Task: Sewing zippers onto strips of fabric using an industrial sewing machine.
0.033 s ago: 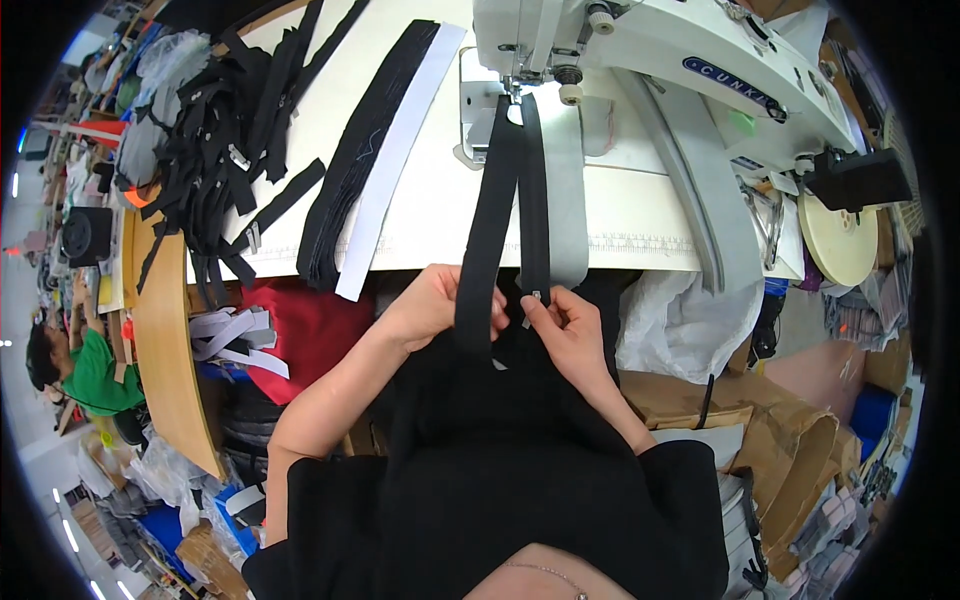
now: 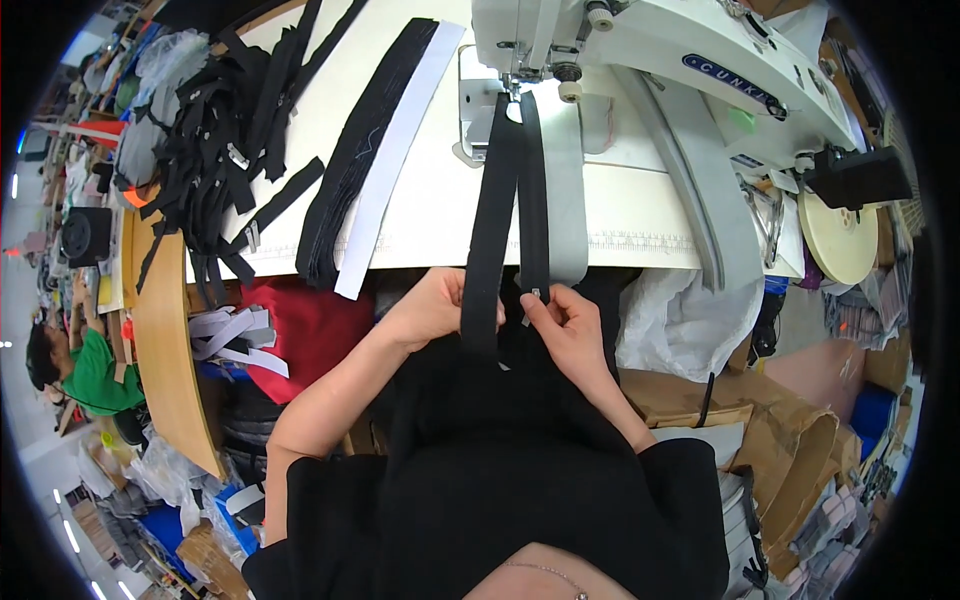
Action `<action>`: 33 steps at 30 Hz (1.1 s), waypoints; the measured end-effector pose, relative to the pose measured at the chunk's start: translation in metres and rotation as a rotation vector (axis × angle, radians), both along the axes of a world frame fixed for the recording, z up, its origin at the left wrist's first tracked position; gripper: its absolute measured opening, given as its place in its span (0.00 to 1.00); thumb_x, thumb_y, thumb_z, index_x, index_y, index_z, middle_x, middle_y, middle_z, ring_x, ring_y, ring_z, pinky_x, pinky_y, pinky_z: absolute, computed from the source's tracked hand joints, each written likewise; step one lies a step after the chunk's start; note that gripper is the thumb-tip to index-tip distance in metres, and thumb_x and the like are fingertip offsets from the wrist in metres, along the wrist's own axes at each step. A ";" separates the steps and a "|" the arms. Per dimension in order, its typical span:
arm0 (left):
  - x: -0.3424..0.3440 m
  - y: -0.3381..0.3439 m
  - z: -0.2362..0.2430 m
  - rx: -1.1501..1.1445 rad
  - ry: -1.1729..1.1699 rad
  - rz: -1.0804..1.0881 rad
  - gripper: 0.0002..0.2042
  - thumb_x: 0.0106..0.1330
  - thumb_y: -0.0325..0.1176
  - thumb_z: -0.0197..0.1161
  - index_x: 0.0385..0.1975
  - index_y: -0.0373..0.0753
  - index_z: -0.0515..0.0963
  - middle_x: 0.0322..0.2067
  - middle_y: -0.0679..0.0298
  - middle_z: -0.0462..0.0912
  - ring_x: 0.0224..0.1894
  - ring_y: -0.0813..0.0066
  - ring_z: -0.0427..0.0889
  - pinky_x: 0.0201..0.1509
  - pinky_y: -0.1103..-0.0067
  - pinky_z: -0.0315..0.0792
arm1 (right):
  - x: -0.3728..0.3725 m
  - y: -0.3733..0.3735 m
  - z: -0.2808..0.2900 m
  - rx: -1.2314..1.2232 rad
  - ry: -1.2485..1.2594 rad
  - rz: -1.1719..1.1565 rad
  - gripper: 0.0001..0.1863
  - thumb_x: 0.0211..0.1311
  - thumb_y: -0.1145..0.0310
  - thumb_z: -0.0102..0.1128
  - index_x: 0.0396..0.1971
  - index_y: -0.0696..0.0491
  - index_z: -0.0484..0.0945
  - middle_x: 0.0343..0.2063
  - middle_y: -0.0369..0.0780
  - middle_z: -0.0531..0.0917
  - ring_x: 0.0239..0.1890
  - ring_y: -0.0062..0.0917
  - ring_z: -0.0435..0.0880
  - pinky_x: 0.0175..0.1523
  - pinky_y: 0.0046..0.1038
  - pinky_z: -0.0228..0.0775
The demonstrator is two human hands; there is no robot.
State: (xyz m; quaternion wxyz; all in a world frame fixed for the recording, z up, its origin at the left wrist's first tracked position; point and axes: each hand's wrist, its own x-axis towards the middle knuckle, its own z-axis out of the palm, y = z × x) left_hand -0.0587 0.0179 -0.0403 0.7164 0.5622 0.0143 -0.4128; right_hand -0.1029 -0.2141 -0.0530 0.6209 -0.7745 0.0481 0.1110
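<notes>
My left hand point(image 2: 432, 308) is closed on a black fabric strip point(image 2: 487, 225), which partly hides its fingers. The strip's lower end hangs in front of my black clothing. Beside it, my right hand point(image 2: 572, 330) pinches a black zipper point(image 2: 535, 190) near its small metal slider point(image 2: 535, 293). Strip and zipper run side by side from my hands to the presser foot point(image 2: 514, 108) of a white sewing machine point(image 2: 640, 45), almost meeting there. A grey strip point(image 2: 567, 200) lies on the table just right of the zipper.
On the white table point(image 2: 430, 225) lie a stack of black strips point(image 2: 350, 180), a white strip point(image 2: 400, 160) and a tangled heap of black zippers point(image 2: 215, 150) farther left. Long grey strips point(image 2: 680, 170) lie right of the needle. A person in green point(image 2: 100, 375) is at far left.
The lower part of the black strip has shifted slightly to the right, with small movement of my left hand's fingers. My right hand stays in place on the zipper.
</notes>
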 end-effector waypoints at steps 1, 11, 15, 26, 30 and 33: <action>-0.004 -0.004 -0.004 0.113 -0.037 -0.031 0.15 0.61 0.26 0.76 0.46 0.33 0.82 0.34 0.64 0.87 0.34 0.81 0.85 0.41 0.82 0.79 | 0.001 -0.001 -0.007 -0.067 -0.087 0.018 0.17 0.68 0.66 0.70 0.25 0.60 0.75 0.20 0.32 0.71 0.22 0.14 0.64 0.27 0.22 0.55; -0.014 -0.070 -0.035 0.023 -0.194 0.340 0.06 0.71 0.30 0.69 0.37 0.34 0.87 0.31 0.71 0.87 0.34 0.88 0.81 0.39 0.86 0.74 | -0.007 -0.002 -0.048 0.121 0.012 -0.045 0.12 0.70 0.71 0.64 0.29 0.61 0.74 0.19 0.40 0.74 0.25 0.16 0.71 0.31 0.25 0.62; -0.019 -0.072 -0.028 -0.039 -0.138 0.405 0.08 0.73 0.34 0.68 0.34 0.36 0.88 0.28 0.71 0.88 0.30 0.89 0.82 0.35 0.86 0.74 | -0.032 -0.009 -0.035 0.042 -0.024 0.022 0.09 0.70 0.72 0.63 0.31 0.61 0.76 0.21 0.41 0.79 0.25 0.18 0.74 0.32 0.25 0.63; -0.073 -0.064 -0.017 0.128 -0.038 0.168 0.07 0.70 0.31 0.71 0.35 0.33 0.87 0.28 0.68 0.88 0.29 0.87 0.83 0.34 0.85 0.76 | -0.115 -0.031 -0.011 0.121 0.037 0.030 0.10 0.69 0.68 0.67 0.33 0.60 0.83 0.22 0.39 0.83 0.25 0.20 0.80 0.36 0.27 0.68; -0.082 -0.062 -0.015 0.174 -0.074 0.068 0.08 0.70 0.32 0.72 0.33 0.33 0.87 0.25 0.68 0.87 0.27 0.86 0.83 0.30 0.84 0.77 | -0.119 -0.033 -0.003 0.052 0.084 0.033 0.13 0.69 0.67 0.68 0.27 0.59 0.81 0.20 0.38 0.83 0.25 0.19 0.81 0.36 0.26 0.68; -0.083 -0.064 -0.004 0.147 -0.069 0.002 0.09 0.69 0.33 0.72 0.32 0.34 0.86 0.25 0.67 0.87 0.26 0.85 0.84 0.28 0.84 0.78 | -0.122 -0.036 0.006 -0.001 0.097 0.059 0.16 0.69 0.66 0.69 0.21 0.57 0.79 0.17 0.36 0.81 0.21 0.20 0.79 0.35 0.27 0.67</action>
